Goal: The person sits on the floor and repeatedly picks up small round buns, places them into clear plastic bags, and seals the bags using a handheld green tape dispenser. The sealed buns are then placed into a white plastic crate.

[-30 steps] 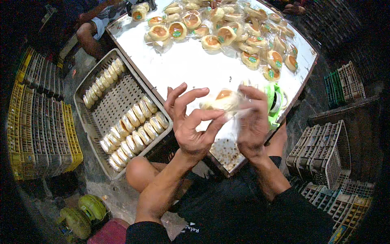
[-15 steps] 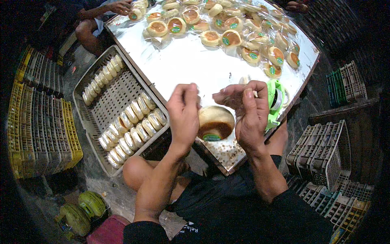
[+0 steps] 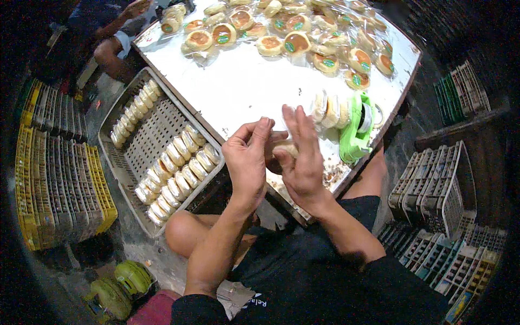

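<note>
White lettering [image 3: 261, 302] marks the black garment [image 3: 330, 276]; green labels [image 3: 289, 46] on wrapped buns [image 3: 299, 39] are too small to read.

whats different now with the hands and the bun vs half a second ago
The right hand has moved left, away from the green tape dispenser and closer to the left hand, uncovering more wrapped buns. The bun between the hands, label showing before, is now mostly hidden; its grip is unclear. The crate and the heap look unchanged.
</note>
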A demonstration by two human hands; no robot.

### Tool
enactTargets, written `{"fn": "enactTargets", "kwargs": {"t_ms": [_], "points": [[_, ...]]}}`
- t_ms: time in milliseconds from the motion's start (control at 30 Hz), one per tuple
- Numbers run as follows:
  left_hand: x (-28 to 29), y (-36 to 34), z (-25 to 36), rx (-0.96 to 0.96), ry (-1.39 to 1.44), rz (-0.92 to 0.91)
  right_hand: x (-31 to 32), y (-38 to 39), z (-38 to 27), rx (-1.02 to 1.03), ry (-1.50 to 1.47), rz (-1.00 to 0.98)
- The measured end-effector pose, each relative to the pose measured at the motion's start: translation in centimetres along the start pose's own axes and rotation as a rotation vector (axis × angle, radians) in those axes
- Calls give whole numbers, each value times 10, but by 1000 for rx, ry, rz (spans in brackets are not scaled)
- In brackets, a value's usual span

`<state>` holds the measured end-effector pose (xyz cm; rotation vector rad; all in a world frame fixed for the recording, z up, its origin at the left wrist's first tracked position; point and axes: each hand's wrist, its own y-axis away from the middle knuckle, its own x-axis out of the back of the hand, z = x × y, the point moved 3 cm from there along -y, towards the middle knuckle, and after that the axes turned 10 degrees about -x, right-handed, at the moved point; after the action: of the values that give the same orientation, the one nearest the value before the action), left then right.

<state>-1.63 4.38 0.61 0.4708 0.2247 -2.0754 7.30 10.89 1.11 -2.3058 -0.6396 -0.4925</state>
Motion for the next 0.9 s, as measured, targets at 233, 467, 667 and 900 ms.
{"fn": "enactTargets", "kwargs": {"t_ms": [233,467,667,900], "points": [[14,-15,2,-419,-260,-332,5,-8,14,-43,25,-157],[16,-12,3,-203,-164,-196,9,-18,20,-184,-321,-232],[21,-20,-6,-89,-459,-362,-3,-8,31,-348,-453,-147],[5,-8,28,-787,-1065,-430,13,-13,36,-20,-49,-94]]}}
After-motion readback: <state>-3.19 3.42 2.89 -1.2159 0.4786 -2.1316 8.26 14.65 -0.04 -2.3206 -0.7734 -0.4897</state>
